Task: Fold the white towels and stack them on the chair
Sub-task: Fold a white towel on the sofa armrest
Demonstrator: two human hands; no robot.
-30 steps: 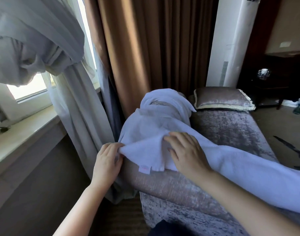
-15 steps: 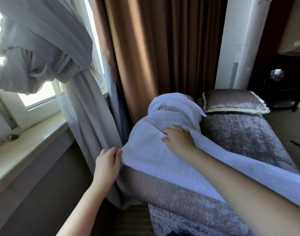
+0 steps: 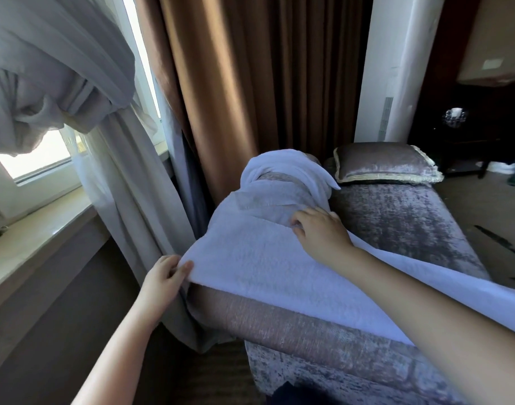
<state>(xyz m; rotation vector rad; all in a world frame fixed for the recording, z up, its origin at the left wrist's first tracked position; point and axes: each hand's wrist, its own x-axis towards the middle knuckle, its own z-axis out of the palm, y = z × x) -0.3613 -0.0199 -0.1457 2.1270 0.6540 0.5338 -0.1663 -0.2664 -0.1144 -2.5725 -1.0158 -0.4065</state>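
Towel [image 3: 250,258] corner pinched by left hand [image 3: 163,276], right hand [image 3: 320,232] gripping far edge.

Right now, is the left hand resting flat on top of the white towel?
No, the left hand pinches the near corner of the white towel between thumb and fingers, at the end of the chair.

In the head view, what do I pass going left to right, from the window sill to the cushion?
Pale stone window sill → grey tied-back curtain → left hand pinching a corner of the white terry towel → right hand on that towel → fringed mauve velvet cushion.
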